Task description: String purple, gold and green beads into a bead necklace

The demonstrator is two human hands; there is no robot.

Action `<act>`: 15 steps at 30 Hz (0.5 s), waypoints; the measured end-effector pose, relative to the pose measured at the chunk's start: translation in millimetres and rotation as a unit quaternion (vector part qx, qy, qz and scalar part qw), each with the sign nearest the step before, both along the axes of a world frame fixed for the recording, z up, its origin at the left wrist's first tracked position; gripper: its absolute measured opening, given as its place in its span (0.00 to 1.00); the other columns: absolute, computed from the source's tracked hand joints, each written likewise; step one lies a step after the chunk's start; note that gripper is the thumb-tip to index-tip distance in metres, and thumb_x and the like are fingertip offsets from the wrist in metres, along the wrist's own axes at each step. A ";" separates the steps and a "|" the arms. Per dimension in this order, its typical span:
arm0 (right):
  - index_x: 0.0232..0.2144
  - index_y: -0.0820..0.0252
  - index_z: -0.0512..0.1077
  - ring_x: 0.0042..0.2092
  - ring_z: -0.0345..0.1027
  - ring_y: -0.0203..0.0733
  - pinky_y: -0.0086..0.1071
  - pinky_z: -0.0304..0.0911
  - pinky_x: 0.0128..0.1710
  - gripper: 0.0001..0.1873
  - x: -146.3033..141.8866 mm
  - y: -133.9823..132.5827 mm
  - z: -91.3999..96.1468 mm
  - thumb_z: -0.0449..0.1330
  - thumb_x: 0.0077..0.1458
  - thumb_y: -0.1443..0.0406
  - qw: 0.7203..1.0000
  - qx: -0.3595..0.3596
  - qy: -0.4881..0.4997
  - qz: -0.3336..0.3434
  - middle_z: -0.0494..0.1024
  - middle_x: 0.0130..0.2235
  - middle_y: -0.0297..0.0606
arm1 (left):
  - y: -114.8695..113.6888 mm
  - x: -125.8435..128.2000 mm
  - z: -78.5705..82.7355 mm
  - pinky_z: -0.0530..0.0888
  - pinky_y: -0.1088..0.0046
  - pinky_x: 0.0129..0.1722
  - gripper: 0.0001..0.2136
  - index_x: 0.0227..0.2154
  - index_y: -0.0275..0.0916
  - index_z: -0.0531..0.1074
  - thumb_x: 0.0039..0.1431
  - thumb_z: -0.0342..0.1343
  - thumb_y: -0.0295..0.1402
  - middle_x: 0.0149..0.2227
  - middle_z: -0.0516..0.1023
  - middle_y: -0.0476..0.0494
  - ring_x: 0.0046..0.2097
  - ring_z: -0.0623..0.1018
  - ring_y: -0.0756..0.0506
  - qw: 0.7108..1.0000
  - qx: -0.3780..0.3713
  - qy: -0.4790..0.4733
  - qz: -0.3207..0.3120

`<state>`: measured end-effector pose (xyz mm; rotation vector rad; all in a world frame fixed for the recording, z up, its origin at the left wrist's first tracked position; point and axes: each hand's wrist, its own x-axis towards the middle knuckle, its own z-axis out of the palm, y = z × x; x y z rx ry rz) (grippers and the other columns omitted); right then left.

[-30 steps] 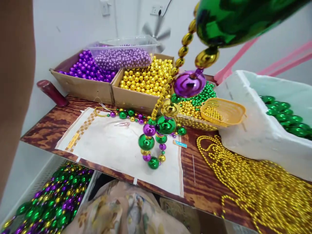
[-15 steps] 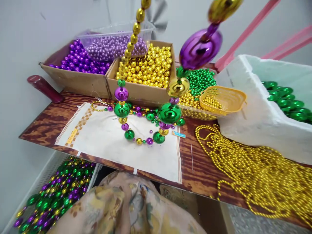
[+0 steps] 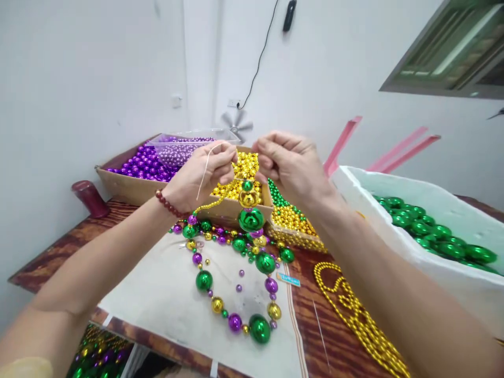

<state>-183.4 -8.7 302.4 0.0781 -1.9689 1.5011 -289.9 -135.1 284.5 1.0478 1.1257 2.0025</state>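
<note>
My left hand (image 3: 214, 170) is closed, pinching a white string (image 3: 205, 170) whose loose end loops down over the fingers. Close beside it, my right hand (image 3: 291, 165) pinches too; what lies between its fingertips is too small to make out. Below both hands hangs a bead necklace (image 3: 260, 329) of green, purple and gold balls, its lower loop over the white cloth (image 3: 157, 294). Its small gold beads (image 3: 210, 205) run up toward the left hand, while larger beads rise to a green bead (image 3: 247, 185) just under the fingertips.
Behind the hands stand a cardboard box (image 3: 129, 181) of purple beads and a box of gold beads (image 3: 246, 165). More strung beads (image 3: 222, 236) lie along the cloth's far edge. A foam box (image 3: 354, 184) with green balls and gold bead strands (image 3: 354, 310) are at right.
Both hands have come into view, close together above the necklace. The view has tilted upward, showing more wall. The necklace's lower loop now appears lower and larger.
</note>
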 end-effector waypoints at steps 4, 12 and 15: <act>0.24 0.61 0.68 0.19 0.55 0.26 0.26 0.55 0.19 0.15 0.5 -0.9 -10.4 0.59 0.63 0.63 0.993 0.095 -0.071 -0.010 0.64 0.20 0.28 | -0.2 -1.3 -13.6 0.75 0.75 0.33 0.09 0.26 0.36 0.70 0.61 0.61 0.31 0.22 0.67 0.52 0.27 0.74 0.53 0.997 0.072 -0.021 0.036; 0.19 0.62 0.65 0.25 0.55 0.29 0.28 0.52 0.27 0.17 2.3 -17.5 -10.1 0.56 0.61 0.72 0.952 0.290 -0.099 -0.018 0.63 0.20 0.28 | 2.5 0.3 -13.9 0.73 0.75 0.32 0.10 0.23 0.36 0.72 0.57 0.64 0.31 0.22 0.70 0.51 0.29 0.75 0.51 0.995 0.084 0.012 0.056; 0.20 0.62 0.67 0.25 0.56 0.29 0.27 0.53 0.27 0.16 6.3 -13.9 -5.9 0.56 0.61 0.71 0.946 0.309 -0.098 -0.024 0.65 0.20 0.29 | -8.9 -29.9 -12.0 0.75 0.74 0.37 0.07 0.27 0.36 0.74 0.59 0.62 0.31 0.25 0.75 0.49 0.31 0.76 0.51 0.992 0.117 -0.029 0.039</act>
